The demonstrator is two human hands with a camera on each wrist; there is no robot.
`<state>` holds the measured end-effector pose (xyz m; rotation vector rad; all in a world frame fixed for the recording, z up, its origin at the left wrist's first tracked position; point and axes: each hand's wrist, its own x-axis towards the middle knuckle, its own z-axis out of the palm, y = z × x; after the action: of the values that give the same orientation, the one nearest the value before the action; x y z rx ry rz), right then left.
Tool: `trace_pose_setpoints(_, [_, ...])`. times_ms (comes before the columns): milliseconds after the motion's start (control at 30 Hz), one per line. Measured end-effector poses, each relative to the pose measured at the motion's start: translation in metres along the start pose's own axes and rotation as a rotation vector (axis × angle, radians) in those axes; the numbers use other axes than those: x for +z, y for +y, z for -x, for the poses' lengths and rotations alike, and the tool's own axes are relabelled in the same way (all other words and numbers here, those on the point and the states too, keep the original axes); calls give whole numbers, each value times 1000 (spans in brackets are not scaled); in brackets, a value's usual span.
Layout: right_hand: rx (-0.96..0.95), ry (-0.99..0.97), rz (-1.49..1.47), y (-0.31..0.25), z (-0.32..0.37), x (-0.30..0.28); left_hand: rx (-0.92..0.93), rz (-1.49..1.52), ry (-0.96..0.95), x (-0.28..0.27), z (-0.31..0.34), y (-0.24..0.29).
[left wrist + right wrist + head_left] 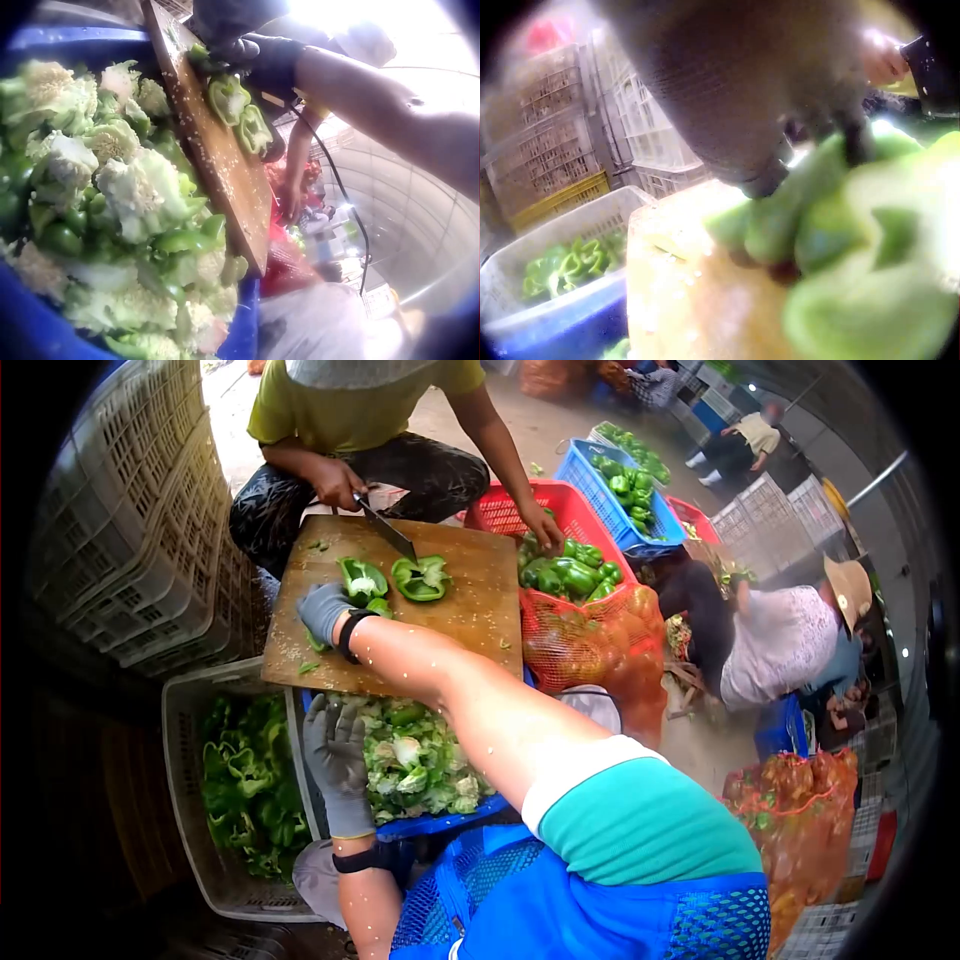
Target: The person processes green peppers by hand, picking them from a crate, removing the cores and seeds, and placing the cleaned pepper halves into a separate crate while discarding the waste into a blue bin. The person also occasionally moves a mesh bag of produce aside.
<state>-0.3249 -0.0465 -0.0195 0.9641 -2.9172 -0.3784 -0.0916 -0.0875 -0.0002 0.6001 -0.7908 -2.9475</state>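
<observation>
My gloved right hand (pixel 325 612) reaches across to the left part of the wooden cutting board (pixel 470 630). Its fingers curl onto a green pepper piece (pixel 772 225), partly hidden by the glove. Just beyond lie two cut pepper halves, one (pixel 362 580) near the hand and one (pixel 420 578) farther right. My gloved left hand (pixel 340 755) hangs with fingers extended beside the blue bin (pixel 440 822), holding nothing. Pale pepper cores (pixel 410 755) and green scraps fill that bin, under the board's near edge. Across the board a person grips a knife (pixel 385 528), its tip by the farther half.
A grey crate (pixel 180 760) of cut pepper strips stands at left, below stacked crates (pixel 150 540). Right of the board are a red basket (pixel 500 510) of whole peppers, where the person's other hand reaches, and an orange mesh sack (pixel 600 650). Behind stands a blue crate (pixel 580 470).
</observation>
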Motion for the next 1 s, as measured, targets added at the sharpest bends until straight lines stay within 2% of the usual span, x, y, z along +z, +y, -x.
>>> trace_pose_setpoints(100, [-43,-183,0,6,19,-4,2,-130,26,12,7,-4])
trace_pose_setpoints(200, [-115,-76,-43,13,40,9,29,-238,70,-9,1,-16])
trace_pose_setpoints(233, [-132,-24,-138,20,70,-29,40,-266,94,-15,0,-18])
trace_pose_setpoints(333, [-246,-36,-103,29,99,-27,10,-230,194,2,17,-15])
trace_pose_setpoints(367, [-261,-5,-196,25,117,-44,-44,-181,9,25,10,-14])
trace_pose_setpoints(400, [-280,24,-288,16,140,-62,-63,-112,-54,21,30,-6])
trace_pose_setpoints(467, [-268,21,-399,5,177,-72,-33,-220,-91,-5,8,-33])
trace_pose_setpoints(500, [-147,-31,-468,7,193,-81,-84,-182,-50,4,17,-23])
trace_pose_setpoints(533, [21,53,-710,15,204,-69,-142,-139,-20,12,27,-14])
trace_pose_setpoints(567, [210,9,-1187,25,212,-69,-220,-114,48,3,24,-18])
trace_pose_setpoints(600, [434,63,-1660,35,220,-69,-198,-81,120,1,26,-16])
trace_pose_setpoints(633, [496,61,-1631,47,227,-57,-154,24,158,2,29,-10])
trace_pose_setpoints(667, [443,-164,-1550,58,237,-52,-107,123,190,2,30,-3])
trace_pose_setpoints(700, [270,-389,-1386,60,238,-52,74,243,121,-4,27,-2])
trace_pose_setpoints(733, [104,-597,-1206,61,239,-53,168,497,77,-11,24,4])
trace_pose_setpoints(767, [-117,-581,-1013,69,231,-40,268,610,22,-16,21,7])
trace_pose_setpoints(800, [-36,-443,-975,72,215,-36,366,723,-38,-12,23,17])
trace_pose_setpoints(833, [44,-307,-933,74,196,-34,248,741,-101,-16,20,20])
trace_pose_setpoints(867, [123,-173,-890,75,178,-30,292,591,-133,-17,17,15])
trace_pose_setpoints(933, [134,101,-670,79,140,-3,378,284,-194,-15,10,5])
trace_pose_setpoints(967, [134,238,-558,78,126,6,183,282,33,-1,9,6])
trace_pose_setpoints(1000, [154,144,-608,74,119,8,147,188,108,10,13,1])
